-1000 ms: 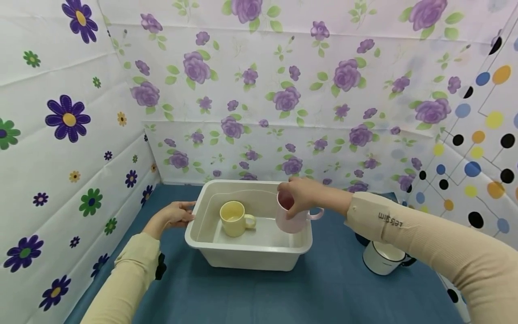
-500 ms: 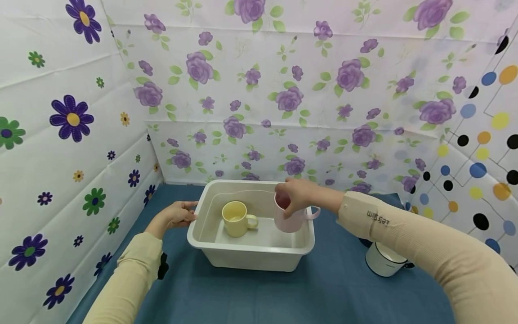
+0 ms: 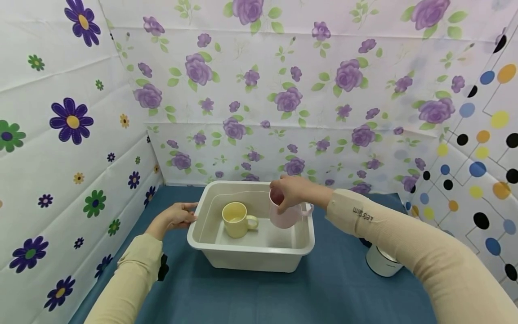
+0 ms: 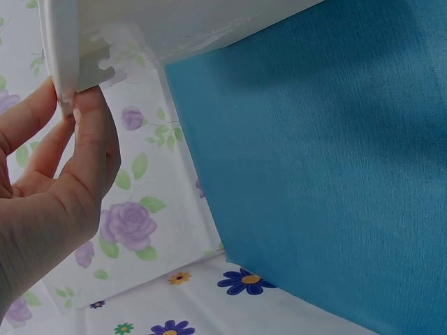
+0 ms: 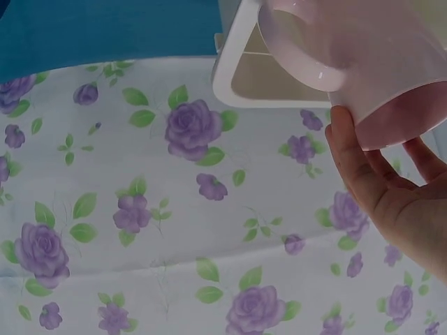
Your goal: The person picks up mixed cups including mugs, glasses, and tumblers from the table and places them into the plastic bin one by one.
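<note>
Fingers bent, my right hand grips one pink mug by its rim within the right side of one white tub, its single handle pointing right; whether its base touches the tub floor, I cannot tell. Opposite, my left hand pinches the tub's left rim, thumb and fingers drawn together on the edge. One yellow mug, upright, sits inside the tub on the left, its one handle toward the pink mug, the two mugs apart. One white cup rests well to the right on one blue tabletop, partly hidden by one of my two pale sleeves. Three printed cloths line the sides: one rose cloth behind, one daisy cloth left, one dotted cloth right
</note>
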